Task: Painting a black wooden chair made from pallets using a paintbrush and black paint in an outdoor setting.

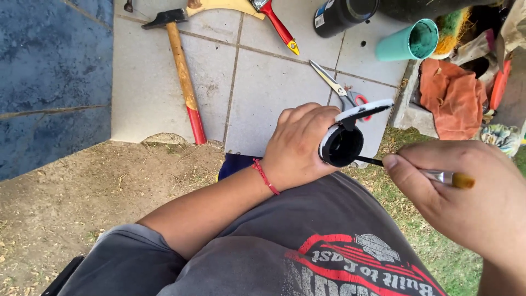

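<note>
Seen from above, looking down over a grey printed shirt (329, 257); left hand (298, 145) closed around a small round cup (341, 145), black inside with a white rim and a flat white tab smeared with black, held in the air above the lap, mouth turned toward the right hand (471, 203); right hand pinched shut on a thin paintbrush (433, 175), metal collar and yellow handle showing past the thumb, dark tip reaching just to the lower edge of the cup's mouth; whether the bristles touch the surface cannot be told. Step in hand, by the look of it: brushing black paint onto the cup, interior apparently covered, rim and tab mostly white. Next stroke, judged from this pose, calls for a steady left grip, a slight turn of the cup, and light pressure at the brush tip to keep paint off the fingers. Red cord bracelet (266, 176) on the left wrist. On the tiled slab (148, 82) beyond: hammer (183, 77) with wooden handle and red end, scissors (337, 87) just past the cup, red-handled tool (279, 24), black container (342, 15), teal tumbler (408, 43) lying on its side, orange cloth (452, 96); bare earth and grass on either side of the lap.
</note>
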